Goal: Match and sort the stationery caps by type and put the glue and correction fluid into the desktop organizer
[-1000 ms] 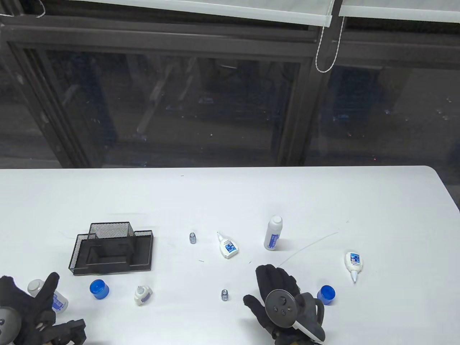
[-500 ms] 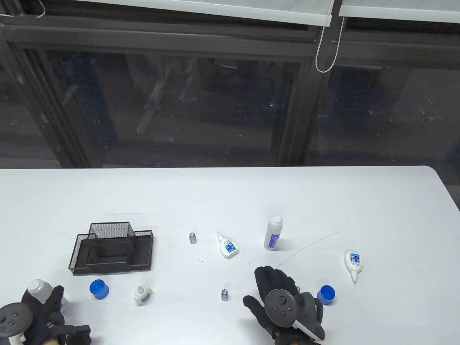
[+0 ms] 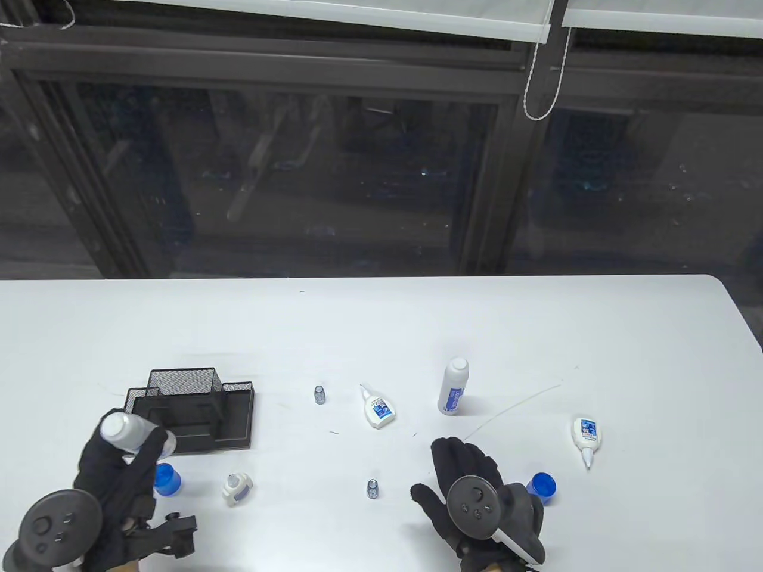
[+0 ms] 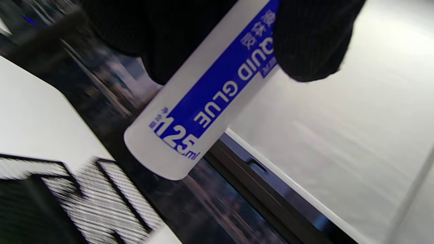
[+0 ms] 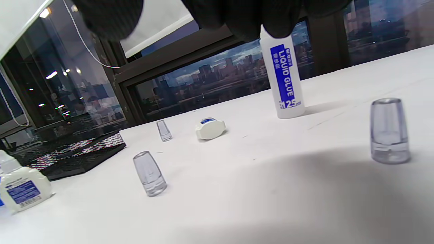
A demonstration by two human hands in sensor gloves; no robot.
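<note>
My left hand (image 3: pixel 126 454) grips a white liquid glue bottle (image 3: pixel 119 426) with a blue label (image 4: pixel 203 98), held tilted over the front left of the black mesh organizer (image 3: pixel 197 411). My right hand (image 3: pixel 454 471) lies flat and open low over the table, holding nothing. A second glue bottle (image 3: pixel 453 387) stands uncapped beyond it. Two blue caps (image 3: pixel 166 479) (image 3: pixel 542 487) sit near the front. Correction fluid bottles (image 3: pixel 377 408) (image 3: pixel 587 438) (image 3: pixel 236 487) lie about, with clear caps (image 3: pixel 319 394) (image 3: pixel 372 488) standing between them.
In the right wrist view another clear cap (image 5: pixel 389 130) stands close under my right hand. A thin white wire (image 3: pixel 512 408) runs across the table at the right. The table edge (image 3: pixel 742 322) and dark windows lie behind.
My left hand picked the glue bottle up from the front left corner and carried it up and right to the organizer. The right hand barely moved.
</note>
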